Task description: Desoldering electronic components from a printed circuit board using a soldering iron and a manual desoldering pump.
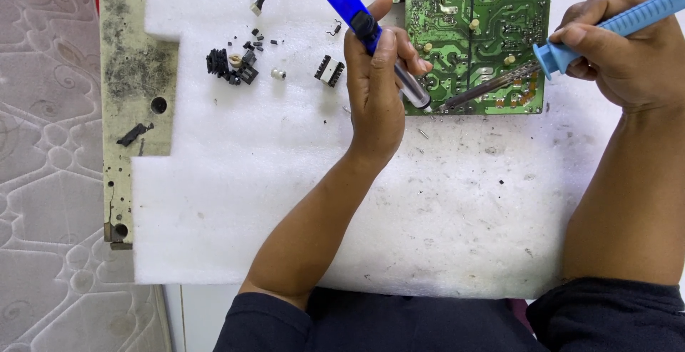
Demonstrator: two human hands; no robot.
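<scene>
Currently we hold the solder sucker (pixel 371 34) in our left hand (pixel 378 88), fingers wrapped tight round its barrel, nozzle at the lower edge of the green circuit board (pixel 474 38) in the upper right of the frame. Our right hand (pixel 628 52) pinches the blue soldering iron (pixel 571 49), tip just beside the nozzle. Several removed parts (pixel 239 63) lie on the white foam sheet (pixel 285 202) at upper left, so we judge desoldering partly done. The board's top is cut off; the joint itself is too small to read.

Left hand (pixel 374 74) fisted, thumb up; right hand (pixel 621 49) in pinch grip.
</scene>
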